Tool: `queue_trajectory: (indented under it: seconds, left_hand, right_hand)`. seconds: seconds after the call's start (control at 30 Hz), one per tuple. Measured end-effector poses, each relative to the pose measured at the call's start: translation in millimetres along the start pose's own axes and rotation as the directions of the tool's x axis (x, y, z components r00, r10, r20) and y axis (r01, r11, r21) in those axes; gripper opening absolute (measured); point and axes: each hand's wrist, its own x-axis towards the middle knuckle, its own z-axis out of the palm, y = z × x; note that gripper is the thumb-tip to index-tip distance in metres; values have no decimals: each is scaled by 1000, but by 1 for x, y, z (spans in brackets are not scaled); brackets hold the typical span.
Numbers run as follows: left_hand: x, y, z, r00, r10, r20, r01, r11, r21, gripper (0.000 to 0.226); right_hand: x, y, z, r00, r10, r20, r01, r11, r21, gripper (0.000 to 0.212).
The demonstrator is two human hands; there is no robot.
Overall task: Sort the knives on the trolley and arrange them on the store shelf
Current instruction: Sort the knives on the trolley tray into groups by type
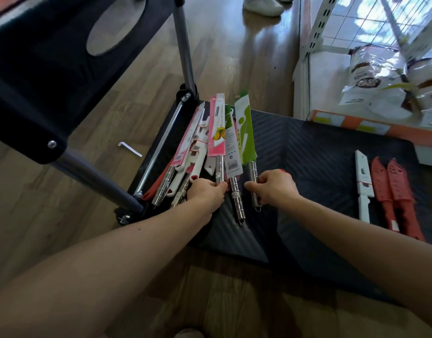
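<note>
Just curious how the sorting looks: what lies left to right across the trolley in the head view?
Heap of packaged knives → left hand, gripping the pink-sleeved knife → loose steel-handled knife → right hand, gripping the green-sleeved knife → white knife → red knives.

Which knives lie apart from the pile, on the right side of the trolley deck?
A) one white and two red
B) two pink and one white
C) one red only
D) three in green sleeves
A: a white knife and two red knives lie side by side on the right of the trolley deck, well away from the pile at the left.
</note>
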Motion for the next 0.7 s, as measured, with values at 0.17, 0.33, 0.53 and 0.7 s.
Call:
queue_trajectory:
  seconds: [0.17, 0.33, 0.53, 0.7]
  left_hand:
    - [-6, 7, 14, 999, 46, 13, -46, 997, 66, 20]
    - [-9, 14, 26, 996, 89, 13, -90, 989, 115, 22]
    - [-8, 18, 44, 996, 91, 13, -92, 991, 94, 28]
    - [-10, 26, 71, 996, 79, 39, -83, 990, 111, 26]
  right_hand:
    - [-2, 5, -11, 1000, 4, -6, -4, 1000, 5, 31]
    - [-3, 14, -19, 999, 49, 6, -50, 994, 97, 29]
    - [-5, 34, -38, 992, 122, 30, -125, 978, 166, 25]
    - [-4, 56, -58, 982, 189, 17, -189, 968, 168, 29]
